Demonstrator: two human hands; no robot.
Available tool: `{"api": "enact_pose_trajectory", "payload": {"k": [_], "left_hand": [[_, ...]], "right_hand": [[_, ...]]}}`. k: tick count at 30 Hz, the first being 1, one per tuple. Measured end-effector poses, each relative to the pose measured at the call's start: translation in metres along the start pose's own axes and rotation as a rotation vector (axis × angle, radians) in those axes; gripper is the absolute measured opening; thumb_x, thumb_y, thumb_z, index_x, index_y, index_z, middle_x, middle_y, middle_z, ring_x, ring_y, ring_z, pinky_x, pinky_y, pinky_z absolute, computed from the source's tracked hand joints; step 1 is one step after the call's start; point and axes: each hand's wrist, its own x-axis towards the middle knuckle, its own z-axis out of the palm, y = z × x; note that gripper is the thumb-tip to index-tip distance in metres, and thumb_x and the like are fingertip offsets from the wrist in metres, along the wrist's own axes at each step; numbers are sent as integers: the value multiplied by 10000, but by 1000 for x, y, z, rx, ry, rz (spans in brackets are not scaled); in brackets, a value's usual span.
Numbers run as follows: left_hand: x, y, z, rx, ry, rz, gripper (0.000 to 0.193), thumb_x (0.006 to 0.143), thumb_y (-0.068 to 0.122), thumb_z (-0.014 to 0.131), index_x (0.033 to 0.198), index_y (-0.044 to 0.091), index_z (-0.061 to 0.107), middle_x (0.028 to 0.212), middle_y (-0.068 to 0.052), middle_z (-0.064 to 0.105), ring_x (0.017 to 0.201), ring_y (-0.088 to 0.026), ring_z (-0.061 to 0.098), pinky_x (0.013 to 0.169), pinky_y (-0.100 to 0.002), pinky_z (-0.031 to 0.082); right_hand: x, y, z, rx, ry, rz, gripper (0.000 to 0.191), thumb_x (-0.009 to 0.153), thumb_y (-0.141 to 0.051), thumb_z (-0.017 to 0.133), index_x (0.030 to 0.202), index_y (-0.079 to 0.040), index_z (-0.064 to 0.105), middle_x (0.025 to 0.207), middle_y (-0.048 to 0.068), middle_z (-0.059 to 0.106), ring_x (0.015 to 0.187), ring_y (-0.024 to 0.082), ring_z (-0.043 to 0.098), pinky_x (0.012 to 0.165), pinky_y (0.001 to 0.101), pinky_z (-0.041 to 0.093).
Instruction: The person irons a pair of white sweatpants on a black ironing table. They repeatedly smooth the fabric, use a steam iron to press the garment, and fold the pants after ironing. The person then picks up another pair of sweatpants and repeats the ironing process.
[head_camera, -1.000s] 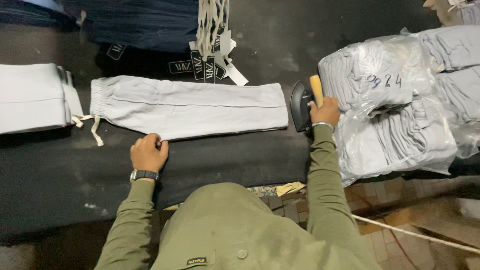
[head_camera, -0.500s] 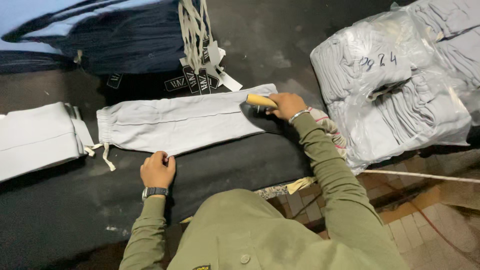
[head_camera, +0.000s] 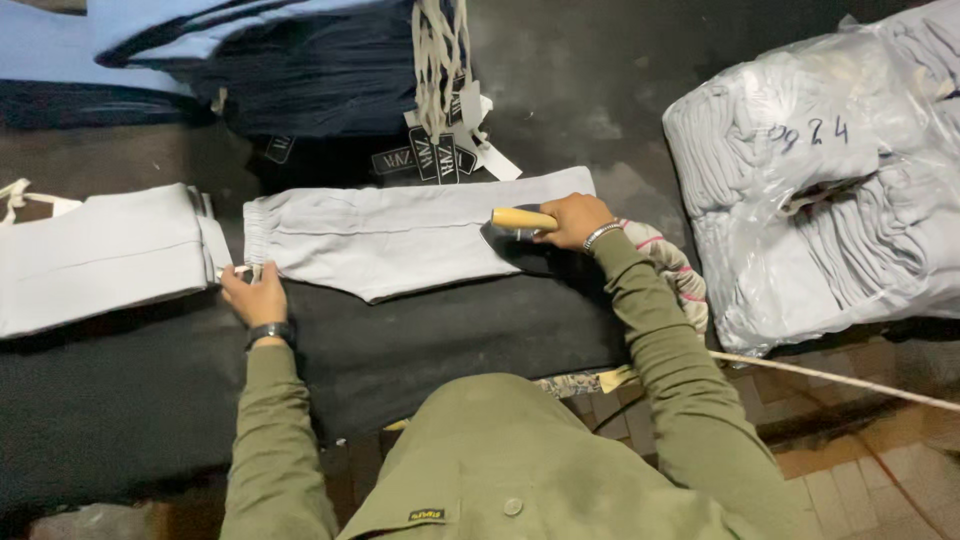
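At the far left of the dark padded table (head_camera: 420, 330) lies a folded pair of light grey trousers (head_camera: 100, 255), flat and squared off, which I take to be one already pressed and laid aside. Just to its right, the person's left hand (head_camera: 255, 297) rests at the waistband end of another pair of grey trousers (head_camera: 400, 240), fingers curled and pinching the edge near the drawstring, so it is mostly closed on the cloth and holding it taut against the table; a dark watch (head_camera: 270, 332) sits on that wrist. The garment stretches rightward across the middle of the table, its near edge a little uneven. Beyond it, on the far side, sits a pile of dark blue clothing (head_camera: 300, 70) with a bunch of cord-hung paper tags (head_camera: 445, 140) draped over it. At the right end of the grey trousers, the right hand (head_camera: 575, 220) is wrapped firmly round the pale wooden handle of an iron (head_camera: 515, 232), whose dark body presses on the leg end of the fabric. Judging by where the iron stands, the pressing of this piece looks barely begun, with most of its length toward the waistband left to cover. Further right, well apart from the hands, a big clear plastic bag of folded grey garments (head_camera: 830, 190) rests at the table's edge, seemingly the stock waiting its turn, so much of the work appears undone.
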Motion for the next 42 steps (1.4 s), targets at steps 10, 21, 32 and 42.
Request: {"api": "enact_pose_trajectory", "payload": {"k": [10, 21, 32, 42], "left_hand": [[33, 10, -5, -187, -306, -462, 426, 931, 198, 779, 1260, 67, 541, 896, -59, 662, 647, -131, 608, 535, -306, 540], [24, -29, -29, -217, -304, -263, 304, 975, 110, 745, 1226, 22, 597, 892, -63, 669, 654, -101, 637, 525, -262, 494], [26, -34, -34, -211, -338, -267, 299, 1027, 129, 692, 1286, 5, 611, 925, -24, 686, 687, -79, 648, 568, -228, 519], [22, -26, -34, -134, -270, -277, 325, 1000, 155, 703, 1282, 21, 612, 905, -30, 678, 639, -92, 622, 488, -264, 467]], "right_hand": [[32, -30, 19, 80, 255, 213, 397, 847, -445, 808, 1040, -121, 686, 950, 148, 740, 912, 400, 692, 771, 521, 540], [53, -72, 15, 17, 59, -24, 378, 803, -449, 821, 1027, -168, 704, 953, 125, 747, 941, 375, 699, 797, 510, 540], [66, -113, 17, -36, -186, -170, 332, 763, -399, 812, 1018, -214, 706, 949, 104, 736, 949, 356, 702, 802, 496, 544], [34, -131, 59, -74, 397, -281, 305, 784, -305, 783, 909, -84, 613, 854, 116, 674, 715, 351, 671, 593, 496, 507]]}}
